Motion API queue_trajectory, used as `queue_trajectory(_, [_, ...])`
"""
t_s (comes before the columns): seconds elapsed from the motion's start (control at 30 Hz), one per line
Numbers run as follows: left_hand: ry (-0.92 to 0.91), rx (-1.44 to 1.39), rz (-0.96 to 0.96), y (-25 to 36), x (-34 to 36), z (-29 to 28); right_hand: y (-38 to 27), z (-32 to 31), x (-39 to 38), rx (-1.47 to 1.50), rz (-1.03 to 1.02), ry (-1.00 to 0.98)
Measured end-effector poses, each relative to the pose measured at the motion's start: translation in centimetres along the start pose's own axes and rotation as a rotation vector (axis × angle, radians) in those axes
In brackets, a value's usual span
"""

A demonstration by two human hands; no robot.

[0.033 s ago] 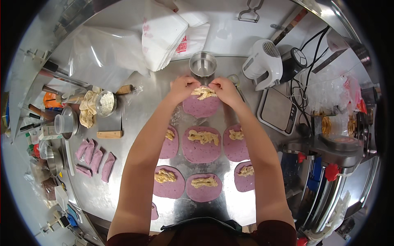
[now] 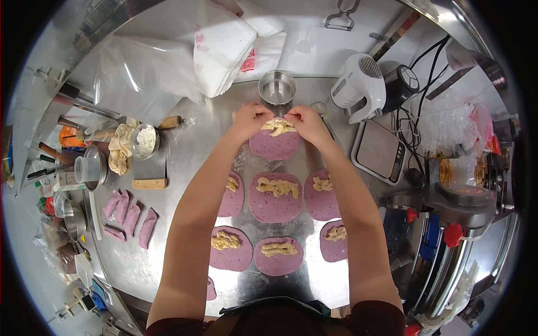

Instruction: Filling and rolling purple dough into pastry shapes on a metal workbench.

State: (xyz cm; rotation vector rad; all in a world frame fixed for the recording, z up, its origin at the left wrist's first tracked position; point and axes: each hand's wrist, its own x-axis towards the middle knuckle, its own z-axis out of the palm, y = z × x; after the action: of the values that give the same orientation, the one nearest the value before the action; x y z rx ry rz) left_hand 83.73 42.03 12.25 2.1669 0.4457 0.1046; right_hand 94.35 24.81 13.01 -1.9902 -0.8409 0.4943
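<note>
At the far middle of the metal table lies a flat purple dough piece (image 2: 274, 147) with a strip of yellow filling (image 2: 278, 126) across its far part. My left hand (image 2: 250, 121) pinches the dough's far left edge, fingers closed. On the opposite side my right hand (image 2: 309, 123) grips the far right edge the same way. The fingertips partly hide that edge. Nearer me, more flat dough rounds lie in rows, each with filling showing, among them a middle round (image 2: 276, 208) and a near one (image 2: 278, 266). My forearms cover parts of the outer rounds.
A steel cup (image 2: 277, 88) stands just beyond my hands. To the right are a white hand mixer (image 2: 358, 87) and a kitchen scale (image 2: 378, 151). Several purple dough strips (image 2: 147, 228), a wooden-handled scraper (image 2: 150, 183) and a bowl of flour (image 2: 145, 141) sit at left.
</note>
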Motion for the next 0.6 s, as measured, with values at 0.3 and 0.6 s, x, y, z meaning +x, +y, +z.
queue_trajectory(0.3, [-0.061,-0.137,-0.020,-0.2,-0.2,-0.1,0.2,0.3,0.4,-0.050,-0.002,-0.037])
queue_trajectory(0.6, [-0.033,0.163,0.160,1.9,-0.7,-0.4,-0.3,-0.2,0.5,-0.099,0.037,-0.091])
